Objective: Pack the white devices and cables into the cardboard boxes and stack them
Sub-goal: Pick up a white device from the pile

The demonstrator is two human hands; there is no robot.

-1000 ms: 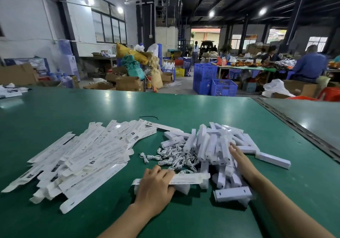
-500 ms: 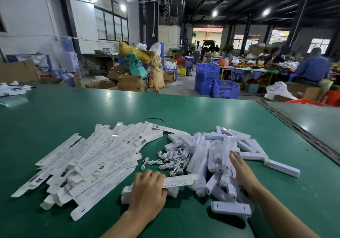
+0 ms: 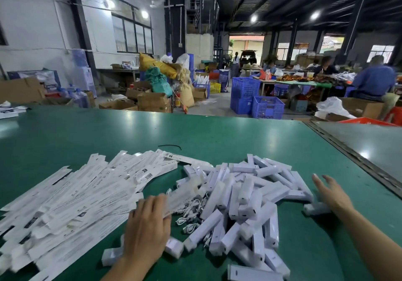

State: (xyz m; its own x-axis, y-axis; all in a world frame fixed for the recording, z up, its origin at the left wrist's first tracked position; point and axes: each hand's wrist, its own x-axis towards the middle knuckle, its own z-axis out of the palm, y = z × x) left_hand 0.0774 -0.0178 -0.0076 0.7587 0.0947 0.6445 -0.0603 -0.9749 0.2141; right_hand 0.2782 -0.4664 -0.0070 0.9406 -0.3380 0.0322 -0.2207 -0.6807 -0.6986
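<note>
A heap of white stick-shaped devices [image 3: 245, 198] lies in the middle of the green table [image 3: 217, 137]. Small white coiled cables [image 3: 191, 212] lie at the heap's left edge. A wide fan of flat, unfolded white cardboard boxes [image 3: 76, 198] covers the table to the left. My left hand [image 3: 148, 226] grips one long white box [image 3: 180, 196], blurred, which slants up and to the right over the cables. My right hand [image 3: 332, 196] hovers with spread, straight fingers at the heap's right edge, beside a lone device [image 3: 315, 208]. It holds nothing.
A thin black tie [image 3: 169, 146] lies on the table beyond the boxes. A dark metal seam [image 3: 348, 154] runs diagonally along the table's right side. Past the far edge stand blue crates [image 3: 267, 106], brown cartons [image 3: 152, 102] and seated people [image 3: 374, 80].
My left hand has lifted the long box off the table and swung it up to the right. My right hand has left the heap and moved right with its fingers spread.
</note>
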